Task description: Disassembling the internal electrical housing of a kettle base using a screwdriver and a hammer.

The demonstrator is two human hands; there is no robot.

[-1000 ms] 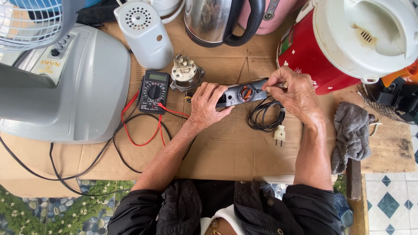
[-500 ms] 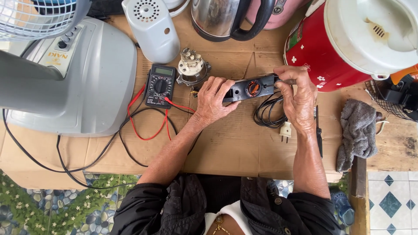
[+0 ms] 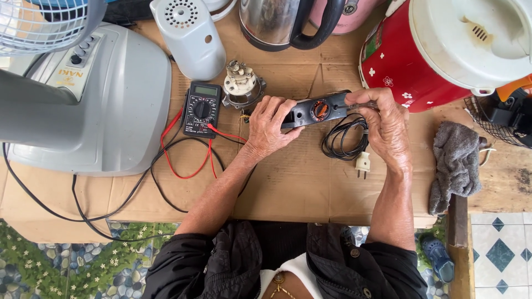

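Black switch housing [image 3: 317,110] sits clasped in the left hand [image 3: 270,128]; the right hand [image 3: 382,123] pinches a screwdriver [image 3: 357,105] against its end, coiled cord [image 3: 344,138] just below.

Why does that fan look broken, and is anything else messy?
The fan's grey base lies flat on the cardboard, and its white motor cover stands apart from it. Red and black wires sprawl loose. The left hand and right hand hold a black part.

Black quilted jacket, sleeves pushed up, bare forearms, white top underneath
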